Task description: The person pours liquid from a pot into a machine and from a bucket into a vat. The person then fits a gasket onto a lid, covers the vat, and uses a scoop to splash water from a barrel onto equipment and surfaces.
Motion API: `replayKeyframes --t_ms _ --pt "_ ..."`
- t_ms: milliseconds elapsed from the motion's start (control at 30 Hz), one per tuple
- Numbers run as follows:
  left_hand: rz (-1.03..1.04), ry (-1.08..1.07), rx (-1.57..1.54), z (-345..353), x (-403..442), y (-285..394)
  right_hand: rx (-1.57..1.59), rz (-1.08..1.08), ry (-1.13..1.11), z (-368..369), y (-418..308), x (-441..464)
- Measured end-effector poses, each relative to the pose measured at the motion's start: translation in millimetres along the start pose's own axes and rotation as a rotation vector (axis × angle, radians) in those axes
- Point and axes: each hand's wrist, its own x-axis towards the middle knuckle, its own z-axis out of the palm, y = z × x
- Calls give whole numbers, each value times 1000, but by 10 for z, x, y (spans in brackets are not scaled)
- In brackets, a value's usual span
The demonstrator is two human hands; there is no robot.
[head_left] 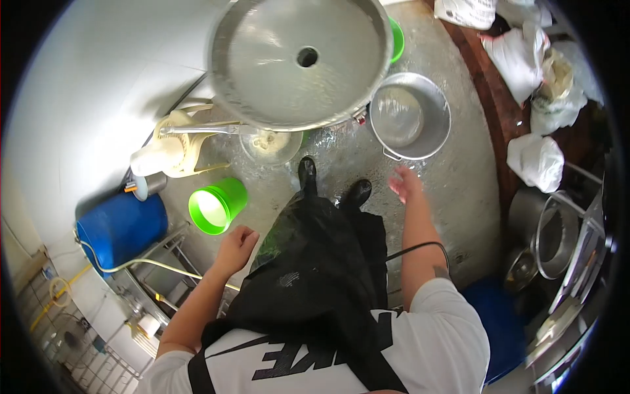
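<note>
My left hand (241, 243) hangs with its fingers curled in and nothing visible in it. Nearest to it is a bright green bucket (239, 195) with pale white contents. On the other side, my right hand (405, 184) is empty, its fingers bent but apart, just short of a large metal pot (441, 134) with side handles. A wide round steel pan or lid with a central hole (256, 79) fills the top middle. Beneath its edge stands a clear-rimmed tub (293, 155) with something whitish inside.
A cream plastic chair (190, 154) stands by the white wall, a blue barrel (131, 223) below it. A pale hose (154, 261) runs across a metal stand. White sacks (522, 59) and steel pots (525, 220) line the right. The floor (472, 197) looks wet.
</note>
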Motion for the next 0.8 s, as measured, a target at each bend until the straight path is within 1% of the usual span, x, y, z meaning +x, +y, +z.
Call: replayKeyframes --t_ms 100,133,167,233,300,367,400,433,467,500,533,567,600,633,667,700,733,800 --pt "10 -13 -30 -267 -90 47 -148 -25 51 -90 -201 -756" --pt "12 -2 -53 -356 -145 21 -172 -67 114 -127 -307 -988" --pt "35 2 -57 -456 -131 6 -190 -120 174 -131 -514 -1167" --pt "91 8 -39 -699 -84 -13 -255 -209 224 -343 -947 -1265" --pt "124 41 -48 -949 -50 -40 -228 -417 291 -226 -1534 -1729" --pt "164 70 -54 -1168 -119 -120 -325 -673 362 -46 -2177 -2061" --pt "185 109 -51 -1299 -101 -132 -404 -767 438 204 -2530 -2345" --pt "209 151 -46 -1424 -63 -146 -425 -876 391 307 -2901 -2424" --pt "235 174 -61 -1524 -47 -180 -539 -950 437 636 -3236 -2783" --pt "220 225 -54 -1607 -68 -236 -635 -1027 444 787 -3628 -2886" --pt "213 285 -47 -1690 -41 -250 -834 -1379 590 956 -3999 -2881" --pt "210 318 -51 -1779 -32 -231 -941 -1512 602 1231 -4364 -3069" --pt "206 347 -52 -1856 -73 -213 -1057 -1584 633 1715 -4565 -3566" --pt "207 386 -67 -1931 -113 -164 -1045 -1704 554 1943 -4937 -3558" --pt "202 420 -83 -1982 -157 -110 -1001 -1903 534 2286 -5208 -3640" --pt "205 461 -99 -2008 -186 -94 -1030 -1885 526 2740 -5317 -4076" --pt "203 501 -119 -2020 -198 -68 -992 -1753 309 3077 -5589 -4301" --pt "180 553 -145 -2060 -291 2 -1066 -2001 346 3679 -6081 -4554"
